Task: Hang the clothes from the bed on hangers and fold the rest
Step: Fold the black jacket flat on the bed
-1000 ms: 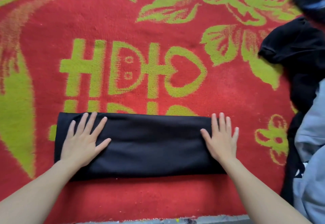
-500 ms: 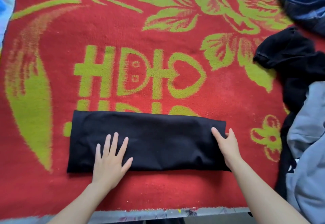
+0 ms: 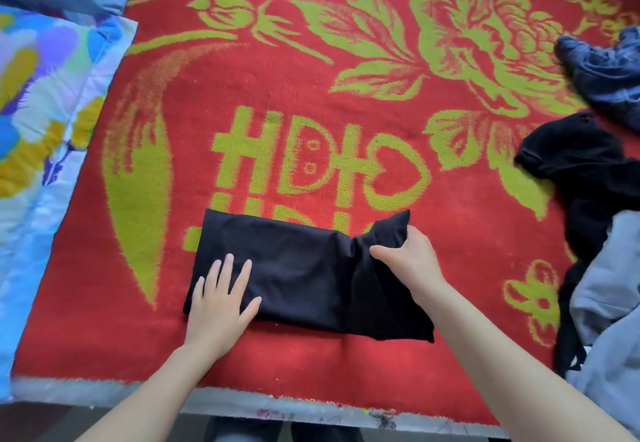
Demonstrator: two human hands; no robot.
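Only one view is given, taken by a wide-angle camera worn on the head. The red blanket (image 3: 467, 233) is looked at from close above, forward and steeply down. Its near edge is seen along the bottom of the frame; its far part is cut off at the top. The black cloth (image 3: 294, 268), on the blanket's near part, is framed just below the middle.

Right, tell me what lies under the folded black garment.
The folded black garment lies on the red blanket with yellow-green flowers; it covers the lower lettering. The left hand presses on top, the right hand grips its raised end.
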